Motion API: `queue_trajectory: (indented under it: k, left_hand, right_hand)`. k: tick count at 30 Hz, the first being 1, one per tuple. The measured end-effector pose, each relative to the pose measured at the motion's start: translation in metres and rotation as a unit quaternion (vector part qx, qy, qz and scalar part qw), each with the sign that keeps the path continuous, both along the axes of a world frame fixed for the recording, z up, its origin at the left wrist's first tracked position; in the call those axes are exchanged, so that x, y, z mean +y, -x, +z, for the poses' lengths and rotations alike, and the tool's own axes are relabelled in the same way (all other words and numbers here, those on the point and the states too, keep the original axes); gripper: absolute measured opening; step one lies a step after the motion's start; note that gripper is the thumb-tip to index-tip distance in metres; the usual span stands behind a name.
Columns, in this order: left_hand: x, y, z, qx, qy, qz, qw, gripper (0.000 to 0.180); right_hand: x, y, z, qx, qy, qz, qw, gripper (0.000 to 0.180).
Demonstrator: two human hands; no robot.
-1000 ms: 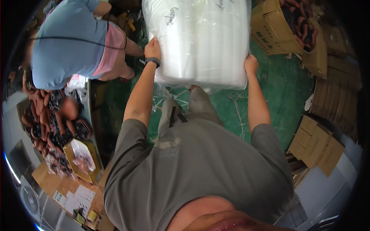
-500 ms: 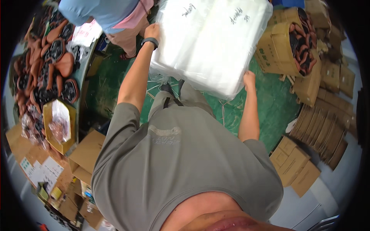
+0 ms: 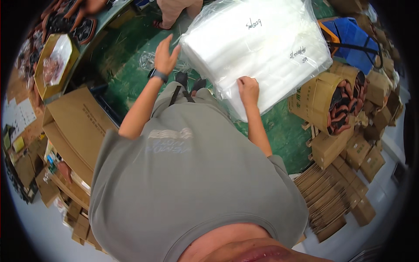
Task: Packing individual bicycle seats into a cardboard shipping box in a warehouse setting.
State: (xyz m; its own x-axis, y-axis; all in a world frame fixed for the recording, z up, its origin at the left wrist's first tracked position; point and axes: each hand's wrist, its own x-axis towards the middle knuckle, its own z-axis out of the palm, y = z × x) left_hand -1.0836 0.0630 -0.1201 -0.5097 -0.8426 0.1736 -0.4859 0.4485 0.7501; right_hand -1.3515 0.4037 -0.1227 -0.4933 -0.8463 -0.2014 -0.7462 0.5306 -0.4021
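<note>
A big white block wrapped in a clear plastic bag (image 3: 262, 48), with handwriting on top, fills the upper middle. My right hand (image 3: 248, 91) is closed at its near side, the fingers curled against the plastic; it seems to pinch the film. Just off the block's left corner, my left hand (image 3: 165, 56) is raised with fingers stretched out and nothing in it. A dark band circles that wrist. Loose crumpled clear film (image 3: 147, 60) trails from the left corner, behind my left hand. My feet show below the block's near left edge.
Another person's legs (image 3: 176, 12) stand beyond the block. Right of it is a carton (image 3: 312, 98) of brown and black parts, with a blue crate (image 3: 351, 41) behind. Flattened cardboard (image 3: 323, 196) lies at lower right. An open carton (image 3: 83, 126) and a workbench are left.
My left hand has let go of the block's left edge and opened. My right hand has moved from the right corner onto the near side. The block appears turned, and my view has shifted.
</note>
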Motion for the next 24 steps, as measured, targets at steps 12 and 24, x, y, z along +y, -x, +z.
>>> queue_trajectory:
  k: [12,24]
  left_hand:
    - [0.164,-0.293,-0.058,-0.102,-0.249,0.135,0.954,0.046]
    - [0.179,-0.467,-0.045,-0.101,-0.238,0.063,0.964,0.043]
  right_hand:
    - [0.017,0.049,0.011,-0.017,0.126,-0.059,0.99,0.022]
    - [-0.008,-0.189,0.041,0.185,0.118,0.179,0.959,0.052]
